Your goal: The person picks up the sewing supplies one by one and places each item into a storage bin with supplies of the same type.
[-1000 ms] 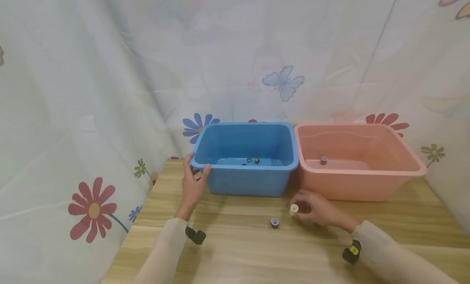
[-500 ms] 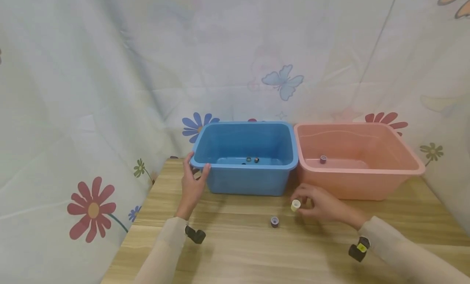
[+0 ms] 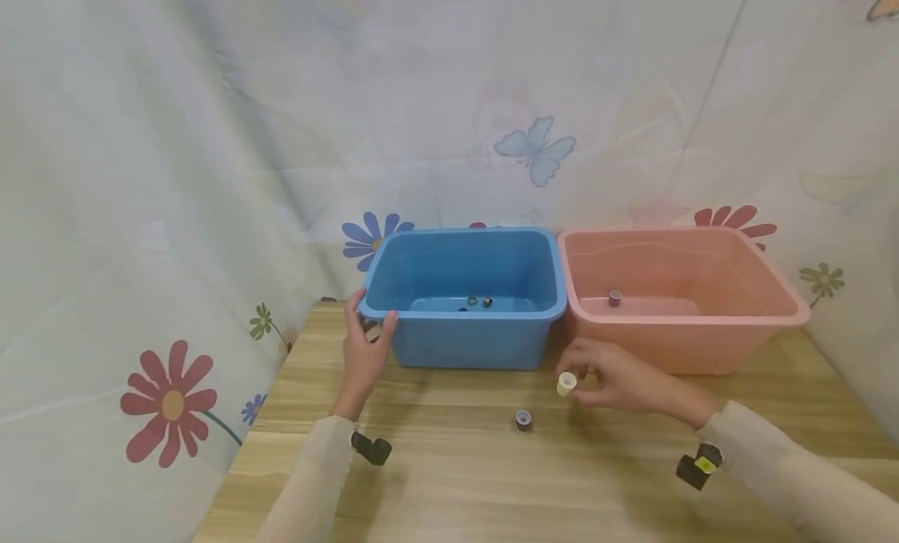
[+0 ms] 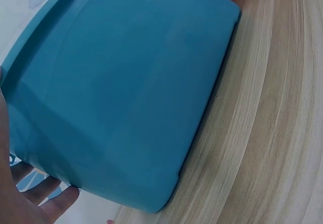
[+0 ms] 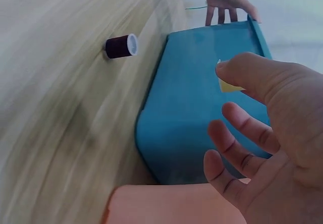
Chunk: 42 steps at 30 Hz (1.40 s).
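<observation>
With the left hand, gripping the blue bin at the front left corner of its rim, spreading thumb and fingers to either side of that corner. With the right hand, pinching a pale yellow spool between thumb and forefinger, bending the other three fingers loosely and holding the spool above the worktop, in front of the pink bin. Finding the blue bin standing along the worktop's far edge, toward the far left corner; finding the pink bin standing just beside it, toward the far right corner. Observing a dark purple spool standing upright on the worktop, farther from the far edge than the held spool, to its left. Counting three small objects on the blue bin's floor, too small for identifying. Recording one purple-grey spool inside the pink bin, toward its left end. Noting a patterned curtain hanging behind the far edge.
</observation>
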{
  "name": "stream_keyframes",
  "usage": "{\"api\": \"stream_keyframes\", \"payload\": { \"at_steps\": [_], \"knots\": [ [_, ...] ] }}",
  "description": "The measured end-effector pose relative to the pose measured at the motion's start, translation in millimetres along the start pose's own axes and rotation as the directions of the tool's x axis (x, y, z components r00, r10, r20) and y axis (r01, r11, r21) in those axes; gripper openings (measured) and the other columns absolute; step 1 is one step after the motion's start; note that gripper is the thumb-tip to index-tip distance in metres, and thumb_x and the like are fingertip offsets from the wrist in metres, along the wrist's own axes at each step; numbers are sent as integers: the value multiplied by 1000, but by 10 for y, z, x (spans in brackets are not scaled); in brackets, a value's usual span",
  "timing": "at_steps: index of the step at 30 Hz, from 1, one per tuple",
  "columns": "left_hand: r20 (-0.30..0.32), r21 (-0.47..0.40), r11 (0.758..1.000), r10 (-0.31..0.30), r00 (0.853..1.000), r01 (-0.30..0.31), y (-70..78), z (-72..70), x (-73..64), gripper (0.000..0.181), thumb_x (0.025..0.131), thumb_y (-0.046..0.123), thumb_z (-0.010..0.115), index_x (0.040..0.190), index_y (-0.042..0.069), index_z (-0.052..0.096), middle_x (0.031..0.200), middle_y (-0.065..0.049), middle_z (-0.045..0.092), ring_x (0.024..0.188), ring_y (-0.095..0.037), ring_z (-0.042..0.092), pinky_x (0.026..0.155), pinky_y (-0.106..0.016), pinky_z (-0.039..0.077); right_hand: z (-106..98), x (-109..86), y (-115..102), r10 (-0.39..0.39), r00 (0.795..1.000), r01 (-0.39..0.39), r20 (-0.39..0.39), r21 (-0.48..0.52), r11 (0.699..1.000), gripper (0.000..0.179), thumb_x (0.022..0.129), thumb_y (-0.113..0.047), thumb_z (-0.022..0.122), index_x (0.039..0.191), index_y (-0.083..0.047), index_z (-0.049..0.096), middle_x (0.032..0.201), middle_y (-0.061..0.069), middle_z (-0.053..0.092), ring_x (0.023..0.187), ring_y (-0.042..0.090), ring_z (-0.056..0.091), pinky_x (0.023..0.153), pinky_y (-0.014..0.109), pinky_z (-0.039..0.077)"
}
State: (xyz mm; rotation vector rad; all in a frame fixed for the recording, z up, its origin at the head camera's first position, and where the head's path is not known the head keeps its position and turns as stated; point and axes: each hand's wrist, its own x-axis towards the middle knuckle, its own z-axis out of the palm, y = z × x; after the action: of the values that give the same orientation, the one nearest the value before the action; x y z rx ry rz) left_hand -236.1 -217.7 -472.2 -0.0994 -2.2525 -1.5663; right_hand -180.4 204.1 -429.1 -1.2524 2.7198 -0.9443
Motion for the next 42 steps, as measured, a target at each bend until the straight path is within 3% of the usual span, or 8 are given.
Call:
{"api": "stream_keyframes", "payload": {
  "at_steps": [5,9,17,20,27,31,38,42],
  "knots": [
    [8,-3,1000,13,1000,-13,11,-18,13,73,101,46,63,160,31,22,160,-12,39,133,-41,51,101,-65,48,-137,34,-60,-21,1000,21,3,-4,1000,32,85,-7,82,106,-28,70,107,-12,63,92,8,62,82,34,60],
    [17,-16,1000,5,1000,-5,10,-25,22,75,102,40,64,161,29,19,162,-14,36,135,-42,49,102,-66,46,-237,49,-93,-36,999,36,5,-10,999,33,86,-10,83,106,-32,69,106,-15,62,91,9,62,77,33,58],
    [10,-2,1000,-2,1000,2,55,-28,8,73,100,50,62,159,31,22,161,-11,38,135,-41,50,102,-64,47,-442,112,-200,-72,997,72,9,-47,996,31,87,-8,80,107,-30,70,103,-15,63,88,14,60,70,32,55],
    [3,-1,1000,9,1000,-9,-14,-19,18,73,99,52,63,158,33,23,160,-10,39,133,-41,51,101,-63,48,-520,139,-216,-90,996,90,7,-56,994,33,85,-6,81,106,-29,70,103,-14,61,88,14,60,68,31,54],
    [5,-4,1000,10,1000,-10,-42,-5,4,73,99,52,63,157,35,24,160,-9,40,132,-41,52,101,-61,49,-715,173,-291,23,998,-20,51,-58,998,30,88,-19,83,107,-37,69,108,-17,62,94,11,58,75,35,55],
    [12,-4,1000,10,1000,-10,-44,-6,2,73,99,52,63,158,36,23,160,-8,39,133,-40,52,101,-62,49,-824,195,-316,48,997,-42,67,-89,995,29,90,-18,80,109,-37,69,109,-17,62,96,11,60,78,35,57],
    [14,3,1000,-1,1000,1,-23,-7,-11,73,99,53,63,158,37,22,161,-7,39,135,-40,50,101,-64,48,-957,244,-291,-47,998,49,28,-68,996,32,87,-7,80,108,-29,71,104,-15,64,88,13,64,71,31,58],
    [11,7,1000,3,1000,-3,-11,-9,-11,73,99,53,62,158,35,22,161,-8,39,135,-41,50,101,-64,48,-1050,267,-297,-43,999,44,13,-84,995,31,87,-9,81,109,-29,72,102,-15,63,87,13,62,71,32,58]
  ]
}}
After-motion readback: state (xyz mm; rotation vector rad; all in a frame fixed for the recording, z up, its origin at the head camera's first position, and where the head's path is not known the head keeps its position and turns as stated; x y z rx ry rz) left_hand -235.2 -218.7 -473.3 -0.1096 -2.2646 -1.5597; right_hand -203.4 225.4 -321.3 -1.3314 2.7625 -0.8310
